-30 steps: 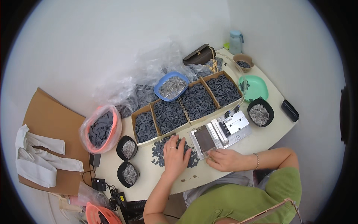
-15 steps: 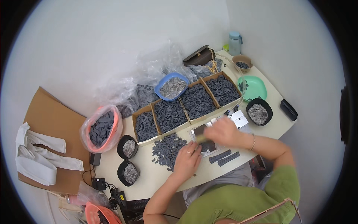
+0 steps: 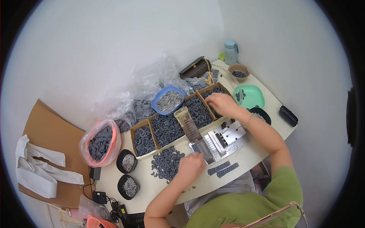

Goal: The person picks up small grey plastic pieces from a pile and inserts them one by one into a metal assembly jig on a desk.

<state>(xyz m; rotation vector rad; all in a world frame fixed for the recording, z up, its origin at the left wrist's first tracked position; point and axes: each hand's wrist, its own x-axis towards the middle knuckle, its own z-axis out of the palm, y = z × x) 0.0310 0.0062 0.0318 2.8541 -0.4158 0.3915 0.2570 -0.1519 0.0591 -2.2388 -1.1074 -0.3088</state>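
Note:
My right hand [image 3: 222, 104] reaches over the rightmost compartment of a cardboard box [image 3: 194, 124], its fingers bent down among small dark grey pieces [image 3: 215, 91]. What it may pinch is hidden. My left hand [image 3: 192, 164] is closed at the near left corner of a metal fixture [image 3: 222, 142]; its fingertips are partly hidden. The fixture's clear hinged lid [image 3: 189, 125] stands raised, leaning back over the box. Dark slots show beneath it. Loose grey pieces [image 3: 166, 164] lie in a heap left of my left hand. Two grey toothed strips [image 3: 223, 169] lie in front of the fixture.
Black bowls [image 3: 127, 162] of metal pins stand left, and another is partly behind my right forearm. A blue tray [image 3: 167, 100] of pins rests on the box. Further right are a green tray [image 3: 254, 97] and a black case [image 3: 288, 116]. A pink basket [image 3: 99, 144] stands left.
My right hand has moved from the fixture up to the rightmost compartment. The fixture's clear lid is now raised. My left hand has curled closed. The whole view has shifted slightly.

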